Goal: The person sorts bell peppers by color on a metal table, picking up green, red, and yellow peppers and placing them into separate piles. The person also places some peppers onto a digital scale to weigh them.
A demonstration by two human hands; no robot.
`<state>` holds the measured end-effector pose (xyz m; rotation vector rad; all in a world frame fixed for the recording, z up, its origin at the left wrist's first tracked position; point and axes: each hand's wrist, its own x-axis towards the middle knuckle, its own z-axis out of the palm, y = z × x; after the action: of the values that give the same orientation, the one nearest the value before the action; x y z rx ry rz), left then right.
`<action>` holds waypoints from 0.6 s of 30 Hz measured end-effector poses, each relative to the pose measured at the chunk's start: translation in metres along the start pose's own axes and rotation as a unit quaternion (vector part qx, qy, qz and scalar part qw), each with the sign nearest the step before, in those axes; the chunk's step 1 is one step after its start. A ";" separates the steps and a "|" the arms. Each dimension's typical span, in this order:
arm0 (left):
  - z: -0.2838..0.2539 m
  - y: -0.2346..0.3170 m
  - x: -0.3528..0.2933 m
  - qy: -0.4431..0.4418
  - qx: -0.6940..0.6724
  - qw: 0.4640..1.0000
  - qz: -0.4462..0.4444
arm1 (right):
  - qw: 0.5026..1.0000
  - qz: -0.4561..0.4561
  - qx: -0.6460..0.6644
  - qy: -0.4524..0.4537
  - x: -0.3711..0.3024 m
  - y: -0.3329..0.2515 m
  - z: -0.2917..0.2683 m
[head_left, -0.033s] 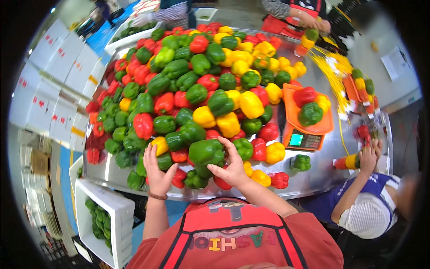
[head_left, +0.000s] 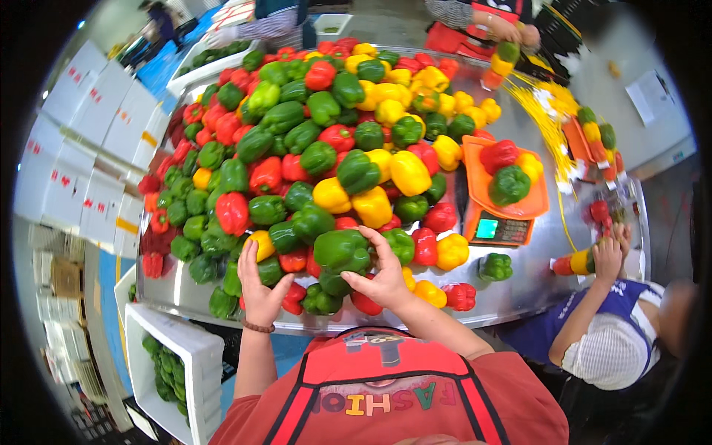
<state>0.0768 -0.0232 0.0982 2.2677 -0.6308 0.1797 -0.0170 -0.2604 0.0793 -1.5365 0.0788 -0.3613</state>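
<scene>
A large green bell pepper (head_left: 342, 251) sits in my right hand (head_left: 382, 276), with the thumb under its right side and the fingers along its edge. My left hand (head_left: 262, 291) is apart from it on the left, fingers raised and thumb out, holding nothing. Just beyond its fingertips lies a small yellow bell pepper (head_left: 259, 245). Both hands are over the near edge of a big heap of red, green and yellow bell peppers (head_left: 319, 158) on a metal table (head_left: 486, 304).
Right of the heap stands an orange scale (head_left: 498, 228) with three peppers in its tray (head_left: 478, 174). A co-worker's hands (head_left: 610, 256) hold a stacked row of peppers at right; another person (head_left: 504, 28) works across the table. A white foam box (head_left: 202, 348) of green peppers stands lower left.
The whole view has shifted slightly, with the heap and scale a little further left. My hands and the green bell pepper keep nearly the same pose.
</scene>
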 end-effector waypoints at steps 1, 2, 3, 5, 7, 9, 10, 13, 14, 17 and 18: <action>0.009 0.006 0.004 -0.021 -0.005 1.000 0.017 | 0.996 -0.050 -0.076 0.013 0.002 -0.001 -0.009; 0.016 0.021 0.011 -0.058 -0.007 0.997 0.047 | 0.983 -0.098 -0.152 0.022 0.008 -0.011 -0.015; 0.030 0.032 0.019 -0.078 -0.007 0.992 0.101 | 0.963 -0.144 -0.227 0.029 0.013 -0.016 -0.020; 0.061 0.051 0.036 -0.109 -0.002 0.980 0.167 | 0.958 -0.143 -0.247 0.020 0.018 -0.015 -0.026; 0.095 0.049 0.047 -0.115 -0.046 0.975 0.182 | 0.956 -0.132 -0.262 0.009 0.020 -0.011 -0.031; 0.115 0.048 0.053 -0.119 -0.052 0.970 0.206 | 0.954 -0.113 -0.274 0.031 0.017 -0.008 -0.050; 0.122 0.049 0.055 -0.119 -0.038 0.966 0.227 | 0.954 -0.104 -0.279 0.040 0.016 -0.006 -0.064; 0.134 0.047 0.049 -0.131 -0.031 0.965 0.227 | 0.919 -0.097 -0.331 0.192 0.017 -0.014 -0.139; 0.137 0.048 0.049 -0.137 -0.042 0.966 0.214 | 0.910 -0.119 -0.274 0.289 0.017 -0.010 -0.171; 0.141 0.053 0.053 -0.139 -0.056 0.965 0.215 | 0.778 -0.061 -0.449 0.435 0.005 -0.016 -0.262; 0.142 0.052 0.054 -0.137 -0.057 0.965 0.217 | 0.768 -0.030 -0.476 0.427 0.005 -0.017 -0.279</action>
<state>0.0886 -0.1753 0.0495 2.0305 -1.2519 0.0370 -0.0916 -0.5299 0.0847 -2.2384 1.0796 -1.1920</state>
